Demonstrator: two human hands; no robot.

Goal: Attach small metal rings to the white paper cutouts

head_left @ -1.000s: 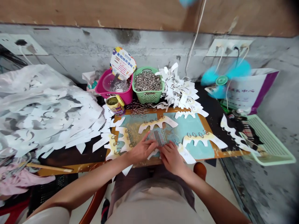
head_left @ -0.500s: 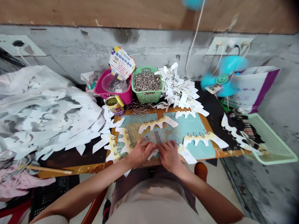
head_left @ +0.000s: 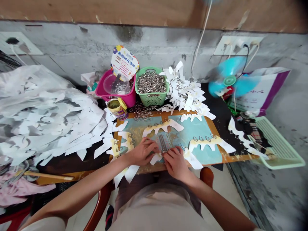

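Two bare hands lie half-curled, the left hand [head_left: 141,153] and right hand [head_left: 176,164] flanking a narrow white paper strip [head_left: 156,158] that slants nearer the right fingers, any grip unclear.

Paper fan-shaped card [head_left: 124,63], upright behind pink tub: red Chinese heading, apparently "暑假班开课啦"; smaller print too small to read. White carrier bag with purple edge [head_left: 255,93]: "中心" legible, preceding characters hidden by fan.
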